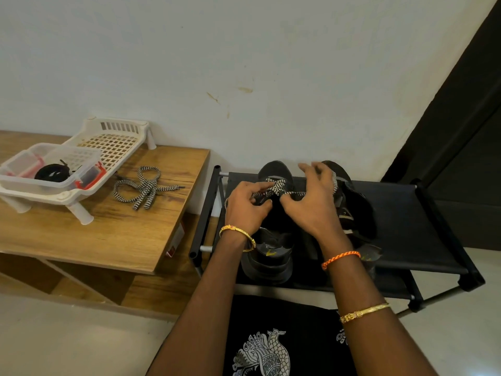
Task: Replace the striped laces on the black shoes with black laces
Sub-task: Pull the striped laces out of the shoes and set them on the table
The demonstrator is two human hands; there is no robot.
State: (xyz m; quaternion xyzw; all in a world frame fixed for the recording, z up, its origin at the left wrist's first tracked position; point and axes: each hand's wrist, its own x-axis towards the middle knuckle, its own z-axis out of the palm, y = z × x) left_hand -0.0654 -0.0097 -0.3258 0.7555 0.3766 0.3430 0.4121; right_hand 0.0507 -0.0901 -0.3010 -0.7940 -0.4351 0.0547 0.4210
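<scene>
1. Both hands pinch the striped lace (276, 185) on the left black shoe (271, 240): left hand (245, 206) and right hand (311, 202) hide most of the eyelets.
2. Just right, the second shoe (352, 210) is partly covered by the right wrist.
3. Both shoes stand on a black rack (406, 213).
4. Far left, a removed striped lace (143, 187) lies on a wooden table (108, 234).
5. Beyond it, black laces (53, 172) sit coiled in a clear tub (16, 180), hard to make out.
</scene>
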